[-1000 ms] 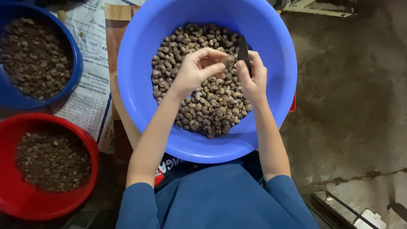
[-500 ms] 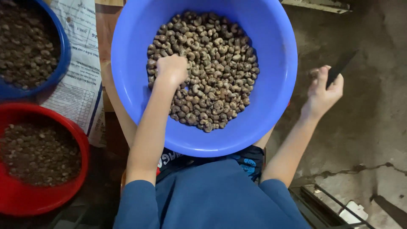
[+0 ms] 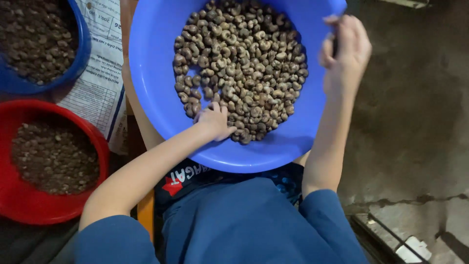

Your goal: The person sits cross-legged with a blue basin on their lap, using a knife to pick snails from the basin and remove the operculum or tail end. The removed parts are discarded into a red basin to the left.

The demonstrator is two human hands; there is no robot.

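We look down into a large blue basin (image 3: pixel 161 105) resting on our lap, its rim running off the top edge of the view. It holds a heap of small, curved, brown-grey nuts (image 3: pixel 244 63) in their shells, kidney-shaped and dull, piled across the middle and far side of the basin floor, while the near wall stays bare blue plastic.

Our left hand (image 3: pixel 214 122) lies on the near edge of the heap, fingers curled narrowly down into the nuts; whether it grips one we cannot tell. Our right hand (image 3: pixel 344 54) hovers at the basin's right rim, fingers bunched closed around a thin dark object (image 3: pixel 335 46) that barely shows between them.

To the left, a red bowl (image 3: pixel 14 205) sits at the lower left, holding darker, finer brown bits. Above it, a second, darker blue bowl (image 3: pixel 78 58) in the upper left corner holds similar dark pieces. Between these bowls and the basin lies a white printed sheet (image 3: pixel 100 88), rectangular, with dark lines of text and ruled boxes, partly tucked under the bowls. On the right is bare grey concrete floor (image 3: pixel 420 122).
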